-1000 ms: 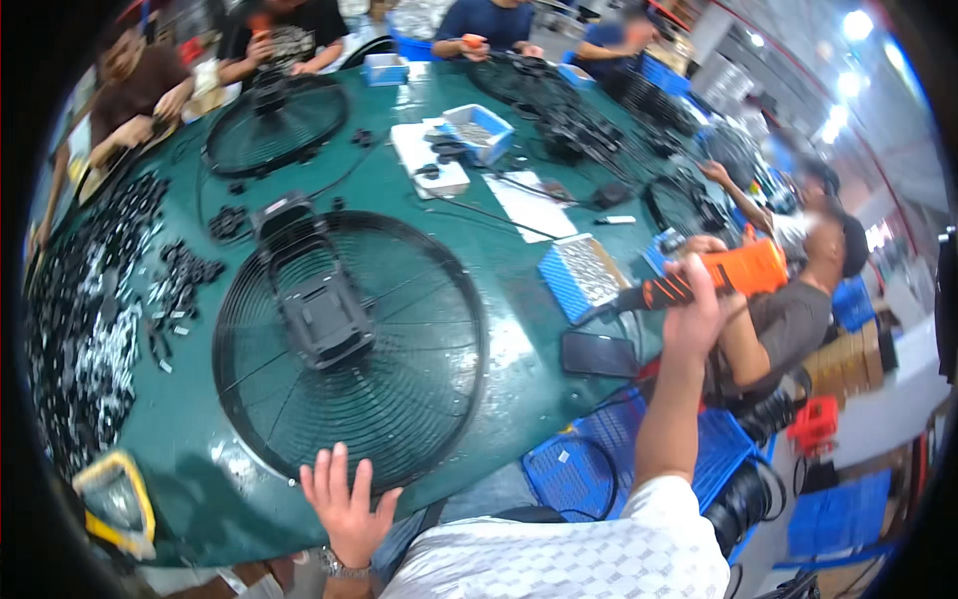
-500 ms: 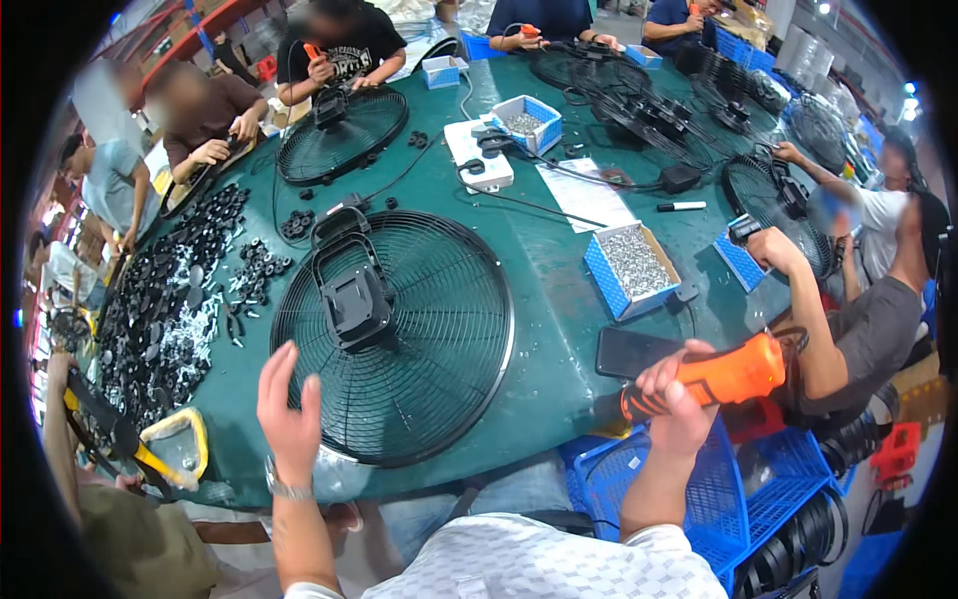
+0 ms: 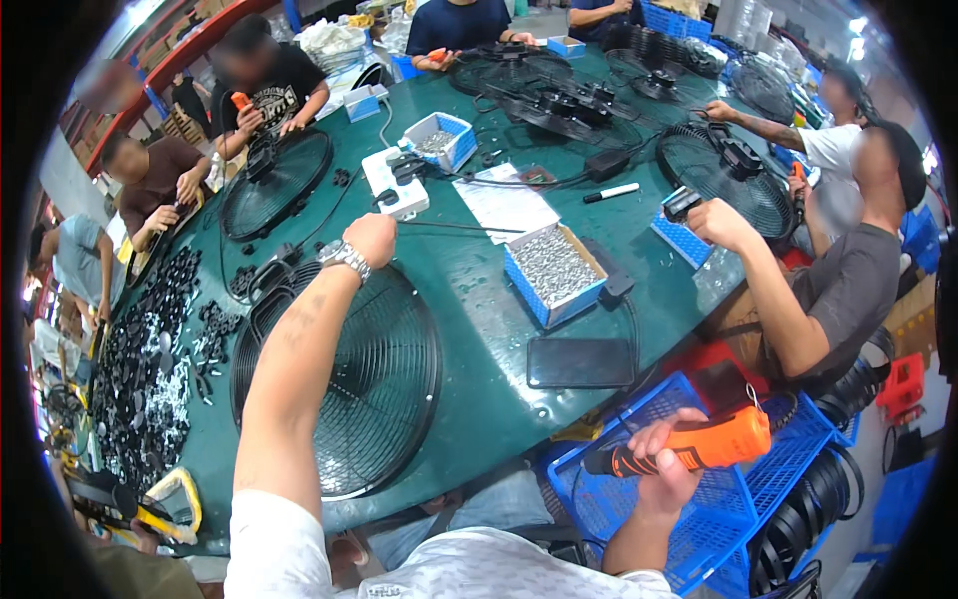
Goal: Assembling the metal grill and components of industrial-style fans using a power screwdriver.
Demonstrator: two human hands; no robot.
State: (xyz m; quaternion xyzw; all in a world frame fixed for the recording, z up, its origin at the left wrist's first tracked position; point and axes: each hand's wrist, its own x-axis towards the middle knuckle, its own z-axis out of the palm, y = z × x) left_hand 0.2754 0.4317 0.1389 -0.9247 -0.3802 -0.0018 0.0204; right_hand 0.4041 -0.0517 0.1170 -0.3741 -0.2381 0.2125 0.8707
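Observation:
My right hand (image 3: 667, 464) is wrapped round an orange and black cordless screwdriver (image 3: 723, 439), held level above the blue crates at the table's front edge. My left hand (image 3: 371, 238) reaches far across a round black fan grille (image 3: 384, 389), its back toward me. Its fingers look curled; whatever is in them is hidden. It is close to a white power strip (image 3: 387, 172) with black plugs. My left forearm covers much of the grille's middle. Nearer the right hand, a dark phone (image 3: 581, 362) lies next to an open blue box of small screws (image 3: 554, 268).
Loose black parts and screws (image 3: 150, 359) cover the table's left side. A second screw box (image 3: 439, 140), a paper sheet (image 3: 509, 203) and a marker (image 3: 611, 193) lie farther back. Co-workers sit around with more fan grilles (image 3: 723, 178). Blue crates (image 3: 689, 499) stand at the front right.
My left hand has gone from open beside the grille to stretched forward over it, fingers curled. The right hand still holds the screwdriver, now lower. The whole view has shifted.

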